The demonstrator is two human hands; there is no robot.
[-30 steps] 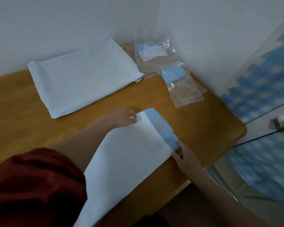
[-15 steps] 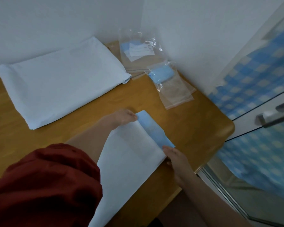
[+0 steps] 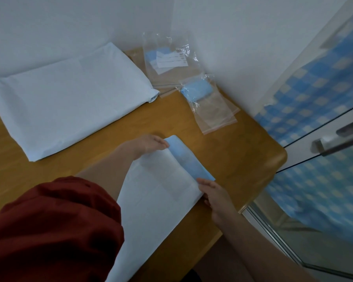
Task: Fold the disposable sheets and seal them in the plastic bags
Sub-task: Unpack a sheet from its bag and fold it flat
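A long white disposable sheet (image 3: 151, 200) lies on the wooden table (image 3: 243, 151), its far end turned over so a blue strip (image 3: 189, 159) shows. My left hand (image 3: 145, 144) pinches the far corner of that blue fold. My right hand (image 3: 214, 194) pinches the near corner of the fold at the sheet's right edge. A clear plastic bag (image 3: 210, 104) with a small folded blue sheet inside lies at the back right. Another clear bag (image 3: 165, 58) with blue and white contents lies behind it in the corner.
A large folded stack of white sheets (image 3: 69, 98) covers the back left of the table against the wall. The table's rounded right edge is close to a glass door (image 3: 324, 180) with a metal handle. My red sleeve fills the lower left.
The blue folded strip has been rolled a little further toward me, and both hands have shifted slightly nearer with it. The view has panned a little.
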